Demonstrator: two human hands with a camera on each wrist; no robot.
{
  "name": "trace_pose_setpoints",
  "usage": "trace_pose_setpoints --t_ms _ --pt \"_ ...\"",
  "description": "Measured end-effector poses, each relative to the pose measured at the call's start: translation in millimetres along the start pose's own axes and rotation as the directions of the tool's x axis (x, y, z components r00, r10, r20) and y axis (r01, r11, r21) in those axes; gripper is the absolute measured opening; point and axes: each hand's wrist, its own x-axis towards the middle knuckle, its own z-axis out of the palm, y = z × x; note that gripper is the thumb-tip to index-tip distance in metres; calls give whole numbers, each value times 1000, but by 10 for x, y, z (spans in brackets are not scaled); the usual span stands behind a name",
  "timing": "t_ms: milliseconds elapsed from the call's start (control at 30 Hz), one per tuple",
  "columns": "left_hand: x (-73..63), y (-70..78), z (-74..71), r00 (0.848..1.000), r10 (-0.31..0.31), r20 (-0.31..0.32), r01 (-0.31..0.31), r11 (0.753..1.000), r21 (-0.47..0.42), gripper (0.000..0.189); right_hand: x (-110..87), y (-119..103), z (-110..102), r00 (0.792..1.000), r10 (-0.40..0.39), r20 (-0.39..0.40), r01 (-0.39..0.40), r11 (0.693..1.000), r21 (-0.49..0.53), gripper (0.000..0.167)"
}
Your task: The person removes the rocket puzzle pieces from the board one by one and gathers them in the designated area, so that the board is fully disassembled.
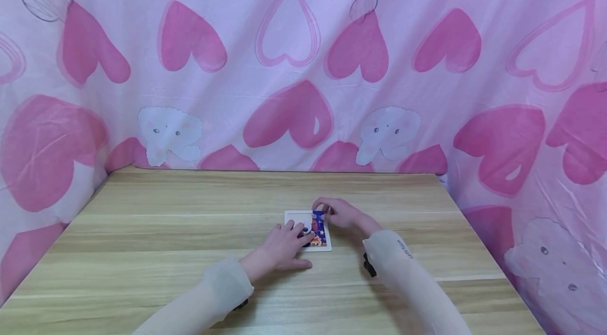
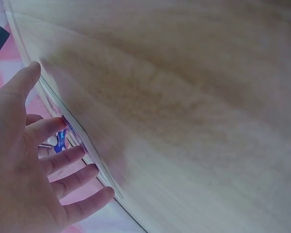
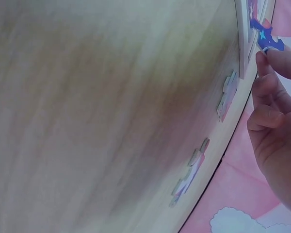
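Observation:
A small jigsaw puzzle tray (image 1: 328, 243) with a white border lies on the table. Blue, starry puzzle pieces (image 1: 321, 230) fill its right part; a pale area shows at its upper left. My left hand (image 1: 283, 246) rests over the tray's lower left with fingers spread, hiding part of the picture. In the left wrist view those fingertips lie along the tray edge (image 2: 89, 143). At the tray's upper right, my right hand (image 1: 345, 214) pinches a blue puzzle piece with a light star (image 3: 270, 41) between thumb and index finger, tilted over the tray.
Two loose puzzle pieces, one nearer the tray (image 3: 227, 96) and one farther off (image 3: 190, 172), lie on the table beneath the right hand. The wood-grain table (image 1: 189, 208) meets a pink heart-patterned curtain (image 1: 284, 114) at the back and sides.

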Motion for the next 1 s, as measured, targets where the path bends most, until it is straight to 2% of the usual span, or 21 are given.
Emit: trace_pose_setpoints --t_ms 333,600,1000 --pt "-5 6 -6 1000 8 -5 -8 1000 7 72 -80 80 -46 999 38 -39 -36 998 46 35" --pt "-9 12 -8 1000 3 -5 -3 1000 2 72 -184 134 -118 998 -1 -70 6 998 67 34" --pt "-9 2 -1 1000 -3 5 3 1000 -19 72 -390 275 -222 992 33 -119 -25 997 69 37"
